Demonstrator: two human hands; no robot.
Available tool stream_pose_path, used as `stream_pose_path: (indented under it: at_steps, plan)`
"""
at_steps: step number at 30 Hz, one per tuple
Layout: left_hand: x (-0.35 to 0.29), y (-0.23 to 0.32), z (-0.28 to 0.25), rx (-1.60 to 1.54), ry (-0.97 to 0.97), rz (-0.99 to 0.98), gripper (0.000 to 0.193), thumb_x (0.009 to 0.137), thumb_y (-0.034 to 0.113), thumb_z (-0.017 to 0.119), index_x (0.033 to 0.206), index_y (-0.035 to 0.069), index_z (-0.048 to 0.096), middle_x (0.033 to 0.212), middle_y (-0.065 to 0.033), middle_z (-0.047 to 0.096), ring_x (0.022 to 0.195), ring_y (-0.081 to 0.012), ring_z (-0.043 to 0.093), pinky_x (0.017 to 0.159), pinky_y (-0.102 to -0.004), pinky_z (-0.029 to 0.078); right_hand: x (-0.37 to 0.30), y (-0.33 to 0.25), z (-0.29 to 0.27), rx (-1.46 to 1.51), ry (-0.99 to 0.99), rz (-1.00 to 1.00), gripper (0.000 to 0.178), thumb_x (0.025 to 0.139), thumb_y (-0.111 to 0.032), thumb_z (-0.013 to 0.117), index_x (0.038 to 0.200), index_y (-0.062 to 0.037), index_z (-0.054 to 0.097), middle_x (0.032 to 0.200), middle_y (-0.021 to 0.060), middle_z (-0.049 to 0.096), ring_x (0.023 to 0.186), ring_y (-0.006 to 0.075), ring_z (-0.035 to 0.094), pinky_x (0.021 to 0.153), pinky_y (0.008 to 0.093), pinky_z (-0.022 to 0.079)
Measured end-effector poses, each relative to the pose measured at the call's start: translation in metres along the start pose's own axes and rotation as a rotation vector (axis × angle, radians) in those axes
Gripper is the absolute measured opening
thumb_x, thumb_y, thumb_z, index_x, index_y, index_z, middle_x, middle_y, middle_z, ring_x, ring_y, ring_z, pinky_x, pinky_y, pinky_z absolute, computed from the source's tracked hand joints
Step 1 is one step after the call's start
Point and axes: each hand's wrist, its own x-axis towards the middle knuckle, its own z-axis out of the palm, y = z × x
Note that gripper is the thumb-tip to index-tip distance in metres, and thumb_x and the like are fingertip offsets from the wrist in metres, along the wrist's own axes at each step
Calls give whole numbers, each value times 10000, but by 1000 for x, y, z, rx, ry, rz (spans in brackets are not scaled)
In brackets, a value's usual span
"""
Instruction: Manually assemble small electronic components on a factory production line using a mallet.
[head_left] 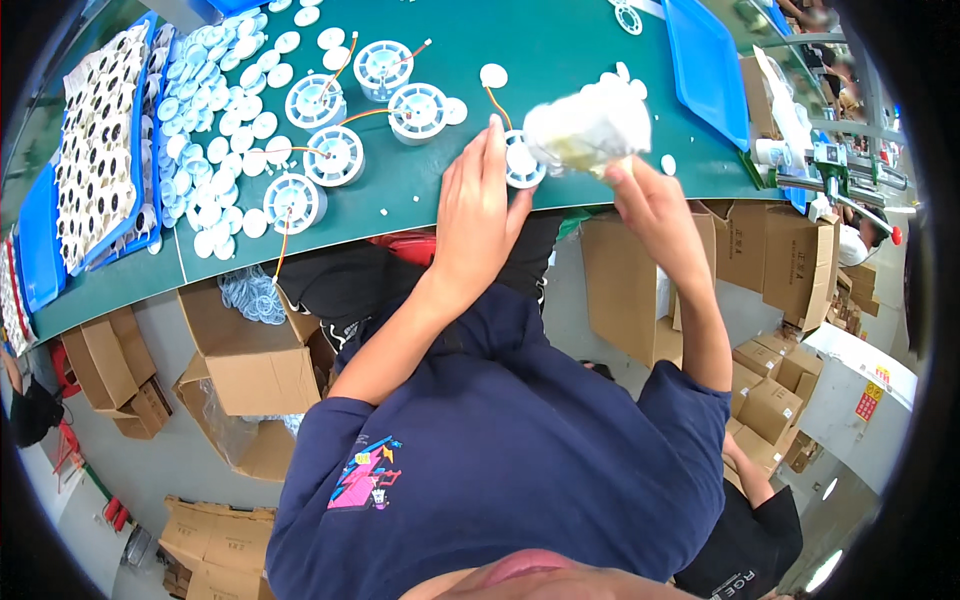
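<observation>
My left hand (475, 215) holds a small round white plastic housing (522, 162) on the green table, fingers along its left side and thumb at its near edge. An orange wire rises from the housing. In my right hand (650, 205) is a bulky white object (590, 128), smeared by motion, with yellowish patches and what looks like a clear wrapping. It hangs just right of the housing and partly covers it; its kind cannot be made out. Several similar housings with wires, one of them a spoked white housing (418, 112), stand to the left.
Many loose white discs (225, 130) lie on the green table (400, 185) at the left. Beyond them a blue tray (150, 130) carries a sheet of white parts with black centres. Another blue tray (705, 70) lies at the right, near a metal clamp (830, 165). Cardboard boxes (245, 350) stand below.
</observation>
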Motion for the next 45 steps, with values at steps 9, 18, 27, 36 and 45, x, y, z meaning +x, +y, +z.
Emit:
stream_pose_path:
  at_steps: [9,18,27,36,45]
  plan:
    - [5,-18,-11,-142,-40,-3,931,788,99,861,1540,-51,333,1241,-180,671,1107,-381,657,975,-449,504,-47,37,25,-194,208,-322,229,937,-117,693,1116,26,687,953,223,722,813,358,725,729,423,554]
    - [8,-22,-12,-222,-39,-40,929,785,8,792,1545,-98,268,1235,-184,678,1112,-403,645,1010,-450,487,-37,-14,15,-367,121,-559,519,786,-207,822,1243,-41,639,838,122,652,674,325,669,590,412,522]
    - [1,-26,-3,-170,62,-39,1011,756,189,888,1536,-67,297,1199,-163,698,1129,-385,650,1017,-464,477,25,-52,0,-518,-65,-238,309,1030,-306,650,1136,-20,698,736,231,629,607,306,605,625,421,483]
    - [8,-24,-1,-222,117,31,840,755,236,874,1413,-69,452,1106,-210,696,1069,-383,665,952,-458,500,45,7,-14,-266,-86,148,435,1047,-495,598,958,-81,699,635,-65,424,546,37,381,496,235,283]
    - [10,-41,30,-47,279,134,630,721,377,891,1198,45,646,1004,-128,746,978,-314,723,908,-440,517,49,51,21,238,302,73,455,1049,-477,608,1068,-38,726,729,-23,549,612,59,481,533,217,353]
